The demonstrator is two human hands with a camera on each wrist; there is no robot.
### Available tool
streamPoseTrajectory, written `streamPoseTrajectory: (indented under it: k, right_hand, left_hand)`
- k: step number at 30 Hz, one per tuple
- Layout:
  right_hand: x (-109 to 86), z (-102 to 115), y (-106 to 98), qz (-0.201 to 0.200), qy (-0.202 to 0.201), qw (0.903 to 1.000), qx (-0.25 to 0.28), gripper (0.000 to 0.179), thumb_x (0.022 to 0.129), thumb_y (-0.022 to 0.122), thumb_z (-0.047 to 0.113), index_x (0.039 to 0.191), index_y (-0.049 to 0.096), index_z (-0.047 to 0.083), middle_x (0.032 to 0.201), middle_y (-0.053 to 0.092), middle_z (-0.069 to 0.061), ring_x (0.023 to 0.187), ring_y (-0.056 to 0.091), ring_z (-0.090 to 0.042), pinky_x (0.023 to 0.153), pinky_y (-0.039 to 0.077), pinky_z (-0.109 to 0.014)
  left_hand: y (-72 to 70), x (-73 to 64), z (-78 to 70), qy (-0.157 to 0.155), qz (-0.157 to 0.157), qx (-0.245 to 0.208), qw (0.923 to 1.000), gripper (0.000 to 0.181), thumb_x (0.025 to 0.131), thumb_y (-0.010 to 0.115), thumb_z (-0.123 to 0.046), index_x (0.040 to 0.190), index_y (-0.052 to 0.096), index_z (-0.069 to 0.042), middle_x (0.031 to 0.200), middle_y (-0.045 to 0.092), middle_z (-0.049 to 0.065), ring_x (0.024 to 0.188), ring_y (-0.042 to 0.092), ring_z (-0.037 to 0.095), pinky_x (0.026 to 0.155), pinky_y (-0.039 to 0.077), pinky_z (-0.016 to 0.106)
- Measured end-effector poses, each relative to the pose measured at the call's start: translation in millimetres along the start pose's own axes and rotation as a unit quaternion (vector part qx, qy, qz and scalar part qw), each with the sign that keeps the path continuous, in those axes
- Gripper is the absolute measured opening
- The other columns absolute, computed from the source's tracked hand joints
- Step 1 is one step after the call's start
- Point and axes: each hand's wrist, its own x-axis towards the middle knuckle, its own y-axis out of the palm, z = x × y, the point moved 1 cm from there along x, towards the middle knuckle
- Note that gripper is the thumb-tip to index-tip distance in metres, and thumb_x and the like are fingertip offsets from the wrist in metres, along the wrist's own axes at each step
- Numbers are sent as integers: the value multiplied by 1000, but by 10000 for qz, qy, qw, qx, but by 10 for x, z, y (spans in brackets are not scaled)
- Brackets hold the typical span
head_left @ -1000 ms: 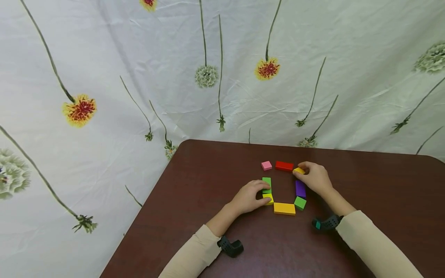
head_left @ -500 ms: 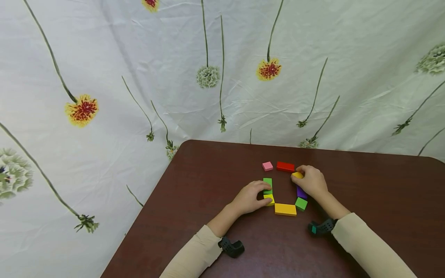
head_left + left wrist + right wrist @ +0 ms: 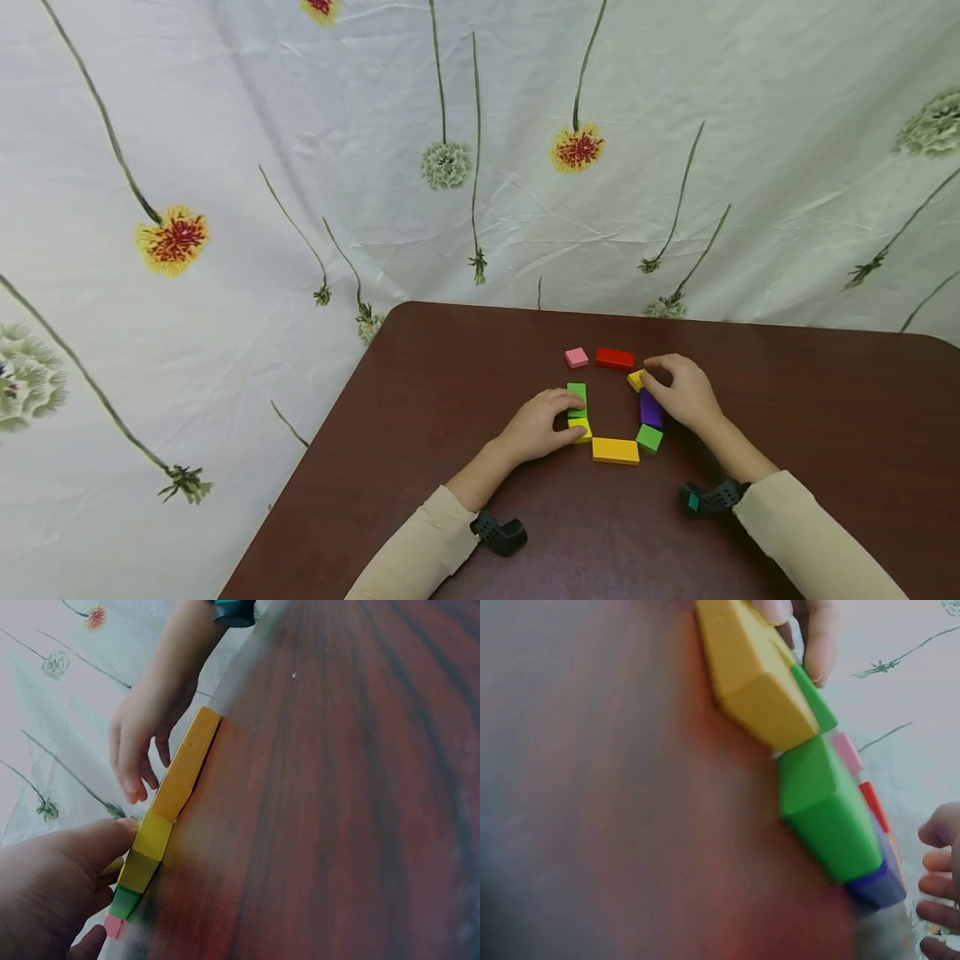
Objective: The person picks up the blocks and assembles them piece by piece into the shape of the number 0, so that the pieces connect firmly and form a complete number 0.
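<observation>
In the head view my left hand [image 3: 536, 425] rests with its thumb at a yellow block [image 3: 579, 429] and its fingers over a long green block [image 3: 576, 402]. My right hand [image 3: 686, 392] hovers just right of a small yellow block [image 3: 636, 380], its fingers loosely bent with nothing between them. That small block lies at the far end of a purple block [image 3: 651, 409]. A green cube [image 3: 649, 438] touches the purple block's near end. The right wrist view shows my right hand [image 3: 945, 862] apart from the blocks.
An orange block [image 3: 615, 451] lies along the near side of the ring of blocks. A red block [image 3: 615, 358] and a pink block [image 3: 576, 357] are at the far side. Behind the dark brown table [image 3: 420, 375] hangs a flowered cloth [image 3: 360, 125].
My right hand has set the small yellow block against the purple block's far end, let go of it and drawn slightly right. My left hand has stayed in place.
</observation>
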Motion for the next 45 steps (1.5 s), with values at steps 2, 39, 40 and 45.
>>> streamPoseTrajectory:
  k: [2,39,40,45]
  right_hand:
    - [-62,-31,1,58,-220,9997,83,30,94,63,14,116,65,-6,120,61,-26,113,51,-44,94,40,-61]
    - [-276,-133,130,-22,-674,9968,437,33,96,61,15,124,64,-3,133,56,-22,122,47,-45,99,34,-65]
    - [-274,-136,134,-25,-679,9967,434,33,96,62,15,124,64,-3,133,56,-21,123,47,-45,99,34,-64]
    - [-277,-146,145,-37,-699,9967,411,33,96,62,15,124,63,-2,133,56,-22,123,47,-45,99,34,-64]
  left_hand:
    - [0,-1,3,-13,5,-16,10000,37,92,69,-27,125,64,-10,128,60,3,124,50,20,105,38,31]
    - [-143,282,-24,80,125,715,9973,24,92,68,-33,106,72,-13,106,66,-2,98,58,13,88,48,23]
    - [-160,306,-21,44,44,720,9974,24,92,68,-32,106,72,-13,105,66,-2,97,59,13,87,48,23]
    - [-244,460,55,-246,-453,564,9971,25,92,69,-25,111,71,-9,109,67,3,101,60,18,89,49,28]
